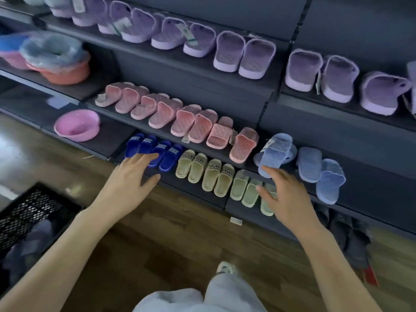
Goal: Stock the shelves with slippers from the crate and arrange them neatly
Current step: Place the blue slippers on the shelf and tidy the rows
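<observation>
At low shelves point(191, 193): left hand point(132, 174) over dark blue slippers point(167, 155), right hand point(290, 194) by light blue slipper point(273, 154); fingers apart, maybe to tidy rows.

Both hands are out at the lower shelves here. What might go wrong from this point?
1. The light blue slippers lie stacked askew; the right hand, open beside them, may knock one onto the green slippers below.
2. The left hand, spread by the dark blue slippers, might push that row out of line.
3. The end pink slipper sits tilted out of its row and could slide off.
</observation>
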Motion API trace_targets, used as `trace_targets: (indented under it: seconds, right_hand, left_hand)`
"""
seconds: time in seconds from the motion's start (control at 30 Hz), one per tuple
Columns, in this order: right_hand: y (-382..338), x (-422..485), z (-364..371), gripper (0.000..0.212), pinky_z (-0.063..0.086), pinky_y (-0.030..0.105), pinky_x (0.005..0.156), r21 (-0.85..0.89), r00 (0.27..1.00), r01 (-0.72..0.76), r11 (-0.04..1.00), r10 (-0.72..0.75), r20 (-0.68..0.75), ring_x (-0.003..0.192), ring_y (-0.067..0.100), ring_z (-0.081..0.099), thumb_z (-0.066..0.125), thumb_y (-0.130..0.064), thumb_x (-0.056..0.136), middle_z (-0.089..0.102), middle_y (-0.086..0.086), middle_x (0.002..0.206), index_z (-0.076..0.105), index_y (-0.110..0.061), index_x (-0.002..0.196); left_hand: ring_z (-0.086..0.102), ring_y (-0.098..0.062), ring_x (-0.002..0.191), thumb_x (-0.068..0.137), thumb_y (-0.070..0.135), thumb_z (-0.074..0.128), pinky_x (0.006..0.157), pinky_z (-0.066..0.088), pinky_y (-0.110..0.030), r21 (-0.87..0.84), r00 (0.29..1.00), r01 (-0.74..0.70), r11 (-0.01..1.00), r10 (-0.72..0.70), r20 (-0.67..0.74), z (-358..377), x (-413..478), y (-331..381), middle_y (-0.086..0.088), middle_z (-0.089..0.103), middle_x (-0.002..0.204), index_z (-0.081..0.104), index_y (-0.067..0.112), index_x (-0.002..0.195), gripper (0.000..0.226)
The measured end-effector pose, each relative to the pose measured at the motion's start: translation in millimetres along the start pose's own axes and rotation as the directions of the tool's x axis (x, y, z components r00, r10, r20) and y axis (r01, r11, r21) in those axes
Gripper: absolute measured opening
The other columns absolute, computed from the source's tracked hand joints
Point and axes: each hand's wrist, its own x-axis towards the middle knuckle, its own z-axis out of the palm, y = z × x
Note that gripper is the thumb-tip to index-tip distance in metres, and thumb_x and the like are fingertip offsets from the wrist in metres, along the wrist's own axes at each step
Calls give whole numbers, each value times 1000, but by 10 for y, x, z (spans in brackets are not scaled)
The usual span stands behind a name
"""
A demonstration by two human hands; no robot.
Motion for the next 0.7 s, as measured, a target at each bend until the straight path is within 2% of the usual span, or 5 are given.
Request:
trace_targets:
  seconds: [0.13,0.3,0.47,0.63,0.7]
  right_hand:
    - [-468,269,235,51,37,39,97,36,987,135,990,-138,83,122,23,48,56,-35,90,50,2,136,44,-19,136]
    - [-1031,744,529,52,35,38,105,84,919,331,940,-341,197,129,18,41,53,-37,91,45,-2,141,39,-23,139]
    - [-1662,1275,821,55,29,33,111,169,804,496,852,-524,282,133,13,34,52,-38,91,40,-6,144,35,-25,141]
    - [-2322,1741,1070,58,32,33,108,237,681,625,744,-667,301,129,16,41,48,-45,88,45,-2,141,37,-23,141]
    - [-2562,1879,1168,59,29,32,107,246,609,681,690,-720,332,129,16,41,46,-46,87,45,-2,141,37,-23,141]
  left_hand:
    - [50,-32,115,87,25,60,96,41,-45,38,990,122,992,-119,-69,-195,-271,-442,-10,54,128,42,16,138,54]
    - [51,-33,114,86,22,63,95,41,-45,52,938,306,951,-291,-186,-427,-575,-938,-11,55,124,39,12,139,60]
    - [52,-36,114,85,19,65,95,43,-51,28,834,498,867,-470,-288,-628,-743,-1357,-13,56,125,46,11,134,53]
    - [53,-37,111,83,15,66,93,43,-49,1,715,640,769,-595,-367,-805,-757,-1643,-12,58,122,54,8,126,45]
    - [54,-37,110,83,13,67,93,42,-48,-23,664,680,733,-629,-405,-832,-793,-1708,-12,58,121,55,7,124,43]
